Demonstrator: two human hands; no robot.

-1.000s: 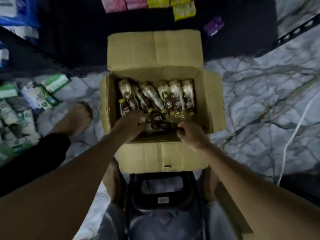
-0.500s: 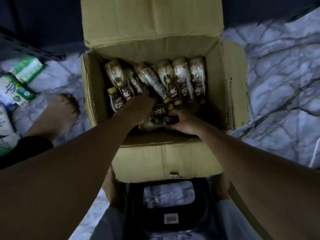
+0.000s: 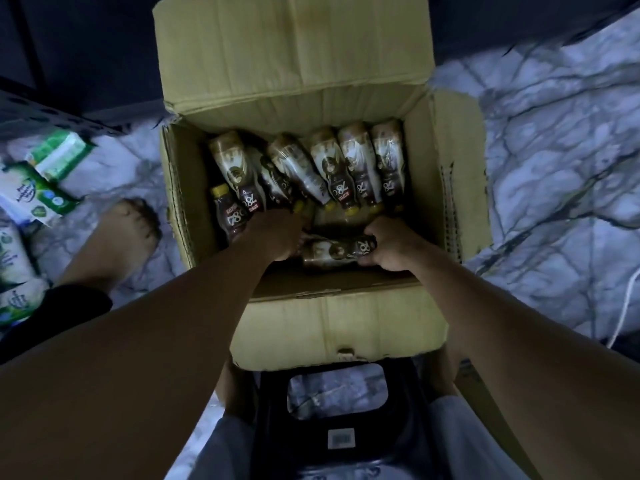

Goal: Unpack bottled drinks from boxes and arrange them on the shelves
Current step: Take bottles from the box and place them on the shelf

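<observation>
In the open cardboard box (image 3: 433, 188), the right hand (image 3: 388, 245) grips 1 lying bottle (image 3: 332, 251) while the left hand (image 3: 278, 233) reaches among others, its grip hidden; these look full, rigid and slick-sleeved, best grasped mid-body.

- The box (image 3: 346, 327) stands on the floor (image 3: 554, 168)
- A row of bottles (image 3: 356, 168) lies along the far side inside the box
- A single bottle (image 3: 332, 251) lies crosswise near the front wall, with the left hand (image 3: 277, 233) at its left end and the right hand (image 3: 391, 245) at its right end
- A stool (image 3: 339, 427) sits just before the box
- Packets (image 3: 38, 188) and a foot (image 3: 128, 237) are on the floor left of the box
</observation>
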